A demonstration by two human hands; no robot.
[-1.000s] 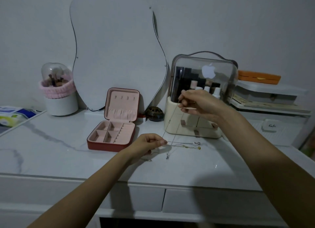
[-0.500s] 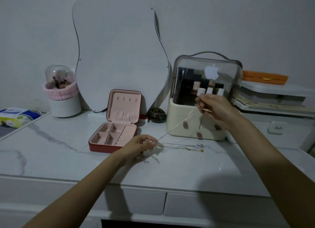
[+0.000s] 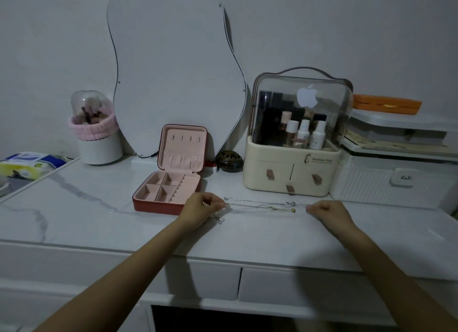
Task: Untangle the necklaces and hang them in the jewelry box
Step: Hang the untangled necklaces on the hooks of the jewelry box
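On a white marble bench, the left hand and right hand each pinch an end of a thin necklace stretched flat, beside the open jewelry box.

- Front strip of the marble tabletop, along its front edge, is bare, so that's where a hand gets through easily.
- Open jewelry box sits left of centre, lid upright, walling off the way to the back edge there.
- Cream cosmetics organizer blocks the back right; the white case is crammed in beside it.
- Two necklaces are stretched across the middle, between those two.
- Mirror and brush holder crowd the back left.
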